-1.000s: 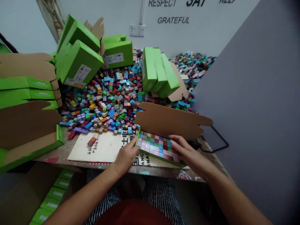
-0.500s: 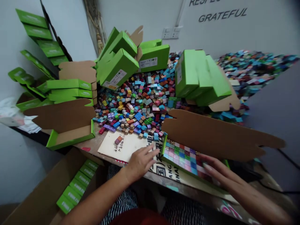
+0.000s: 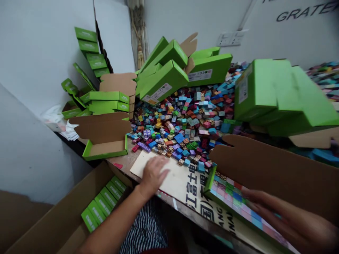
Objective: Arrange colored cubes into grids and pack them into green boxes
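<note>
My left hand (image 3: 154, 176) is over the left end of a pale cardboard sheet (image 3: 173, 176) with dark printed characters. Its thumb stands apart from the slightly blurred fingers. The spot where a small reddish-purple block lay is covered by this hand. At the right, my right hand (image 3: 275, 208) lies with stretched fingers on rows of small coloured blocks (image 3: 238, 201). These rows fill an open green box (image 3: 210, 181), whose brown lid (image 3: 265, 165) stands raised behind. Part of the rows is hidden under the hand.
A heap of loose coloured blocks (image 3: 182, 123) spreads behind the sheet. Green boxes (image 3: 164, 83) lean on it, with more boxes (image 3: 265, 91) at the right. An open box (image 3: 107, 146) stands at the left. Below the table edge, a large carton (image 3: 71, 201) holds several green boxes (image 3: 103, 201).
The view has swung left. My left hand has moved left along the sheet, over the spot where the reddish-purple block lay. My right hand stays at the filled box.
</note>
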`<state>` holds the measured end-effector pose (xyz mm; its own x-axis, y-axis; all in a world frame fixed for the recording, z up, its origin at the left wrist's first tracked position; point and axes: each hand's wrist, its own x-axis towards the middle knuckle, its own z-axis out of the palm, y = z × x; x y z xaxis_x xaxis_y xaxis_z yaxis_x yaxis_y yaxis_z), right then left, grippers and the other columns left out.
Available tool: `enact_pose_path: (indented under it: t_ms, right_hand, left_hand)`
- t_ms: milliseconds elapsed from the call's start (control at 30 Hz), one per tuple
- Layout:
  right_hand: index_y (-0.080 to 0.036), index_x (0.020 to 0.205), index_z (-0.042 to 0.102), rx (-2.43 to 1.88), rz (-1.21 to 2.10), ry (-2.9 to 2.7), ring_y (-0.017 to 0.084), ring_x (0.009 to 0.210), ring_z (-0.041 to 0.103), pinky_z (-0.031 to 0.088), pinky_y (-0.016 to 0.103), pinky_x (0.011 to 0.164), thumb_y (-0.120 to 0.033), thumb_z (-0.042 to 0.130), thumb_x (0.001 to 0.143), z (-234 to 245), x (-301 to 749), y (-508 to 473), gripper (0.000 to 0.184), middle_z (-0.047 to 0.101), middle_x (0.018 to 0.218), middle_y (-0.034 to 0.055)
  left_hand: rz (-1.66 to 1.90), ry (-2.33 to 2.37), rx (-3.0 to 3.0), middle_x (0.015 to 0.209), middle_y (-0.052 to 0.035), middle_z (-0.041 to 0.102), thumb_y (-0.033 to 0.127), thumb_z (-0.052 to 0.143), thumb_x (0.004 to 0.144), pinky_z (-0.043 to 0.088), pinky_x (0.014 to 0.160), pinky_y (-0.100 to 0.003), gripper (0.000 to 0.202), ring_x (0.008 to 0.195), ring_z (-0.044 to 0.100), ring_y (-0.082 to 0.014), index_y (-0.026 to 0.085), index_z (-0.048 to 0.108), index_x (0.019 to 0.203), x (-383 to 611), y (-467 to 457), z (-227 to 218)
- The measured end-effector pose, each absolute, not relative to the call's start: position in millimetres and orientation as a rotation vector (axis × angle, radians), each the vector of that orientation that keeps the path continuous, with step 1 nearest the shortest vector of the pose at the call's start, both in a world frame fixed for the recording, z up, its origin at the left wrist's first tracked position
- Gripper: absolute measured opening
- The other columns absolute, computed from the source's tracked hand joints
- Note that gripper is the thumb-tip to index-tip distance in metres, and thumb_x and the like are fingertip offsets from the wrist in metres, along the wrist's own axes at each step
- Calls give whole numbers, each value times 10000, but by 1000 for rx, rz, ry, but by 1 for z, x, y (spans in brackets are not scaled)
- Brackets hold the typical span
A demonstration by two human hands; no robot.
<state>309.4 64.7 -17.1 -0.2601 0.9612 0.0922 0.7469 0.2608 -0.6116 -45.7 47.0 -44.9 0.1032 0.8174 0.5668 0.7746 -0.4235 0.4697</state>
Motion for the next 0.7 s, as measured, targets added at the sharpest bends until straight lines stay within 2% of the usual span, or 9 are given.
enact_pose_path:
  t_ms: [100, 167, 233, 300, 400, 533, 600, 700]
  right_hand:
    - [-389, 1044, 671, -1336, 625, -2413, 276, 941, 657, 522, 458, 809, -447, 461, 867, 6, 214, 93, 281, 705, 1064, 46]
    - [-316, 1114, 654, -1234, 598, -2591, 248, 975, 638, 508, 405, 832, -312, 442, 894, 13, 148, 115, 305, 687, 1101, 53]
    - [-304, 1243, 584, -1261, 353, -2683, 272, 1105, 559, 456, 433, 898, -221, 489, 872, 13, 97, 136, 392, 587, 1271, 72]
    - [-326, 1347, 486, -1427, 194, -2672, 323, 1188, 475, 423, 483, 902, -252, 532, 863, 9, 66, 156, 492, 460, 1399, 99]
    - [-383, 1381, 426, -1486, 196, -2717, 340, 1196, 446, 410, 498, 886, -372, 592, 837, 2, 46, 173, 568, 414, 1429, 98]
    - [-377, 1367, 446, -1305, 113, -2794, 321, 1189, 426, 396, 453, 899, -298, 610, 816, -10, 45, 167, 580, 399, 1444, 76]
    - [-358, 1360, 461, -1257, 40, -2785, 304, 1130, 461, 403, 426, 878, -257, 576, 833, -16, 53, 156, 549, 433, 1417, 78]
    - [-351, 1334, 496, -1306, -44, -2726, 325, 1064, 492, 411, 437, 828, -202, 551, 834, -24, 72, 140, 525, 484, 1361, 95]
  left_hand:
    - [1062, 2157, 2077, 1305, -126, 518, 190, 531, 890, 409, 1043, -425, 346, 1230, 475, -249, 161, 561, 1233, -98, 64, -42]
    - [772, 2294, 2007, 1377, -140, 457, 158, 527, 879, 371, 1072, -395, 398, 1278, 431, -249, 144, 532, 1277, -122, 79, -40]
    - [587, 2321, 1984, 1382, -162, 456, 193, 567, 865, 366, 1065, -402, 429, 1278, 430, -280, 123, 530, 1287, -136, 93, -39]
    - [536, 2316, 1991, 1352, -178, 490, 283, 634, 834, 372, 1043, -442, 458, 1255, 442, -330, 115, 563, 1254, -141, 103, -39]
    - [482, 2309, 2014, 1339, -160, 516, 401, 671, 800, 336, 1041, -490, 515, 1265, 415, -358, 145, 580, 1238, -136, 107, -42]
    - [487, 2417, 1999, 1341, -116, 523, 532, 639, 789, 296, 1035, -492, 585, 1231, 435, -324, 217, 547, 1273, -121, 102, -51]
    - [507, 2484, 1966, 1316, -101, 538, 513, 652, 777, 324, 993, -474, 544, 1164, 480, -307, 248, 565, 1244, -116, 102, -54]
    - [586, 2484, 1954, 1212, -102, 587, 435, 692, 735, 329, 978, -485, 501, 1077, 523, -302, 237, 592, 1185, -113, 105, -56]
